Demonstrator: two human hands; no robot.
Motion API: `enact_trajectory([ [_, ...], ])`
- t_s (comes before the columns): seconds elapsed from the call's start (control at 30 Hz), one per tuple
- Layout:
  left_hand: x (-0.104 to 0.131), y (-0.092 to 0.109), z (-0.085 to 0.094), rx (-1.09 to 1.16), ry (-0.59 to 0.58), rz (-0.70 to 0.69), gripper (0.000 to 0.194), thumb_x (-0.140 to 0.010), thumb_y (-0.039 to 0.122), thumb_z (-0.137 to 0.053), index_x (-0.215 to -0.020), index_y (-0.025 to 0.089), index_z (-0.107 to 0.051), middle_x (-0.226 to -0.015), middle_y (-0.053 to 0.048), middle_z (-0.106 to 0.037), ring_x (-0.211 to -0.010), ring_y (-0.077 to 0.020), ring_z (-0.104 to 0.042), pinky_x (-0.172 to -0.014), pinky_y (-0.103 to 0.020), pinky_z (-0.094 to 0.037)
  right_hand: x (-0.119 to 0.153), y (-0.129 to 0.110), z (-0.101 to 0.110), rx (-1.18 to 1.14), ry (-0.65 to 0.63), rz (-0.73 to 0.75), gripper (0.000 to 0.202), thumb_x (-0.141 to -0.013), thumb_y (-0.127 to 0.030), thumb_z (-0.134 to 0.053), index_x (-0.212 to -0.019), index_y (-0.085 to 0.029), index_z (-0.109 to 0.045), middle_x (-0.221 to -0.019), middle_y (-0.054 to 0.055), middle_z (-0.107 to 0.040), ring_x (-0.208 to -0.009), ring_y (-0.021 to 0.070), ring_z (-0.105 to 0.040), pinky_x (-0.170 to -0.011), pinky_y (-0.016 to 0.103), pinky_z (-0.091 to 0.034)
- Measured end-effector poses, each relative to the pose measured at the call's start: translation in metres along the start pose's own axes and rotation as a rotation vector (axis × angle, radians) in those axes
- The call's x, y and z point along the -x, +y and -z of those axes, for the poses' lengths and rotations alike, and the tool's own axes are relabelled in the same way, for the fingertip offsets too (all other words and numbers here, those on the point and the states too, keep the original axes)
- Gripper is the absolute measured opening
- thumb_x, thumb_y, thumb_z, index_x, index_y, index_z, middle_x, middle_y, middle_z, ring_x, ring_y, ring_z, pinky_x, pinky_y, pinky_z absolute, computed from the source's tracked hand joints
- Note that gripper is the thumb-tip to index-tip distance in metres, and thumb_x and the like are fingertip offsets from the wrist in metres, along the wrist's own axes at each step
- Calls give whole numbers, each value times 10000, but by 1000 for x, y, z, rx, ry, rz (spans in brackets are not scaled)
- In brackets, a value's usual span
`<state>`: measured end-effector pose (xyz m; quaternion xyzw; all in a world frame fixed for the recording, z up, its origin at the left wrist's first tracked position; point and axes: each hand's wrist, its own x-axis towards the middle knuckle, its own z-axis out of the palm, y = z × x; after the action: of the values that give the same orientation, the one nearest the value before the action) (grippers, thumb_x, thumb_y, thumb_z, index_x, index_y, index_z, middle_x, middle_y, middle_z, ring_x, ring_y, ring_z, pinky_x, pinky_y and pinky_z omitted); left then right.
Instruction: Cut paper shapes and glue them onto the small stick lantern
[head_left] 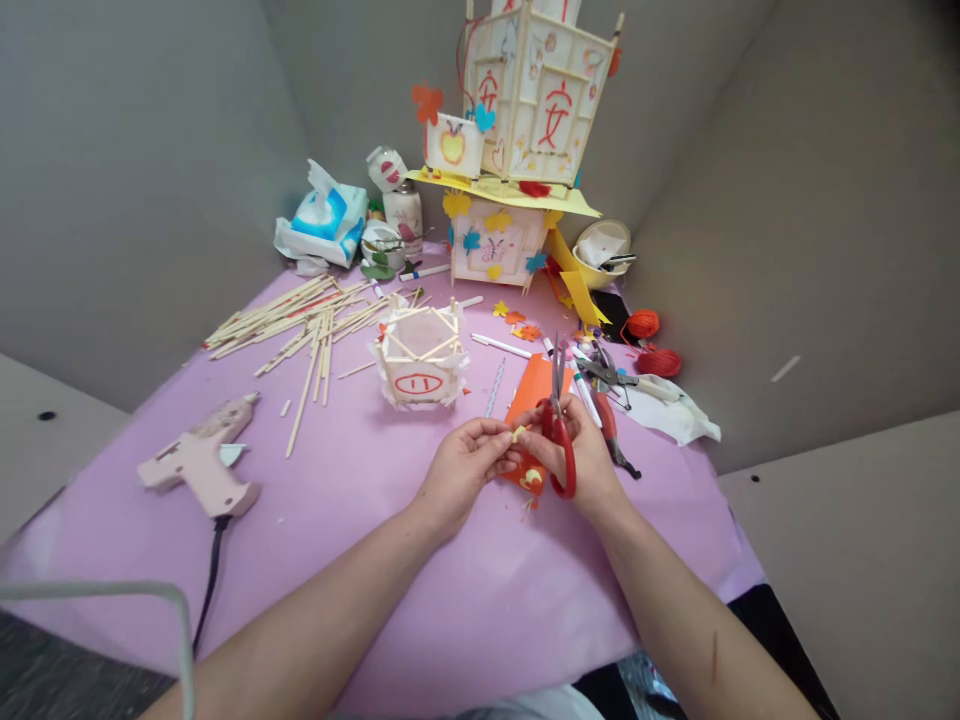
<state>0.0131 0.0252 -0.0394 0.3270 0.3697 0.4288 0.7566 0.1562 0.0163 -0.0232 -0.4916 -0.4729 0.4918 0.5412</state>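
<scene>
My left hand (pixel 461 470) is closed, with a tiny pale yellow piece of paper (pixel 518 434) pinched at its fingertips. The fingertips of my right hand (pixel 589 465) meet the same piece from the other side. Red-handled scissors (pixel 568 470) hang in my right hand, blades pointing away from me. Beneath both hands lies an orange sheet of paper (pixel 541 375) with yellow scraps (pixel 532 478) on it. Just beyond my left hand stands a small stick-and-paper box (pixel 420 385) with a red drawing on its front.
A pink glue gun (pixel 202 455) lies at the left, its cord running off the near edge. Thin wooden sticks (pixel 300 320) spread behind it. A tall paper lantern tower (pixel 499 240) stands at the back. Pliers (pixel 611 430), red yarn (pixel 658 360) and a tissue pack (pixel 326 220) are around it.
</scene>
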Motion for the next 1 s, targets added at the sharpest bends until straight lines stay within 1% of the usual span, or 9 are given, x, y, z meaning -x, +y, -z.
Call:
enact_trajectory([
  [0.13, 2, 2, -1, -192, 18, -126, 219, -674, 270, -750, -832, 136, -681, -797, -42, -693, -728, -120, -616, -720, -238, -476, 1, -5, 1, 17, 15, 0, 450, -620, -373, -796, -819, -239, -415, -833, 12, -679, -710, 161, -627, -665, 323, -511],
  [0.2, 3, 3, -1, -228, 25, -156, 190, -683, 272, -739, -816, 143, -699, -781, -41, -696, -720, -126, -612, -717, -243, -472, 2, -8, 1, 25, 7, -4, 452, -609, -385, -799, -818, -237, -427, -825, 15, -680, -726, 171, -634, -689, 339, -514],
  [0.33, 2, 2, 1, -174, -13, -116, 206, -688, 305, -739, -825, 153, -712, -757, -40, -691, -684, -128, -610, -705, -257, -478, 2, -10, 5, 25, -53, -24, 432, -625, -402, -782, -838, -237, -444, -872, 31, -682, -780, 198, -653, -710, 364, -528],
  [0.47, 2, 0, 2, -70, -63, -61, 219, -700, 324, -736, -810, 138, -706, -772, -50, -686, -677, -108, -608, -708, -247, -482, 3, -9, 6, 12, -93, -17, 374, -661, -361, -752, -854, -235, -457, -908, 36, -685, -809, 201, -660, -748, 376, -531],
  [0.6, 4, -1, 1, -18, -65, -58, 203, -702, 309, -737, -789, 130, -695, -769, -49, -684, -663, -94, -608, -695, -232, -483, 3, -9, 6, -4, -67, -15, 326, -681, -304, -718, -869, -235, -460, -895, 24, -682, -749, 181, -652, -731, 369, -527],
  [0.7, 4, -2, 1, -50, -17, -109, 218, -688, 304, -749, -814, 136, -692, -766, -39, -687, -657, -95, -608, -699, -238, -487, 4, -8, 7, 24, -26, 13, 345, -663, -299, -732, -861, -228, -458, -904, 25, -681, -750, 169, -640, -730, 352, -515],
  [0.83, 3, -4, 1, -91, 30, -202, 236, -670, 305, -759, -820, 137, -689, -770, -36, -694, -706, -114, -624, -743, -258, -495, 4, -3, 6, 27, 30, 31, 402, -617, -312, -772, -821, -227, -436, -831, -3, -666, -733, 155, -632, -716, 324, -503],
  [1.0, 3, -4, -1, -128, 40, -223, 233, -650, 293, -770, -796, 133, -685, -748, -30, -693, -698, -116, -626, -753, -268, -503, 4, 1, 3, 9, 60, 10, 406, -612, -310, -766, -819, -226, -427, -763, -23, -652, -709, 153, -628, -702, 320, -499],
])
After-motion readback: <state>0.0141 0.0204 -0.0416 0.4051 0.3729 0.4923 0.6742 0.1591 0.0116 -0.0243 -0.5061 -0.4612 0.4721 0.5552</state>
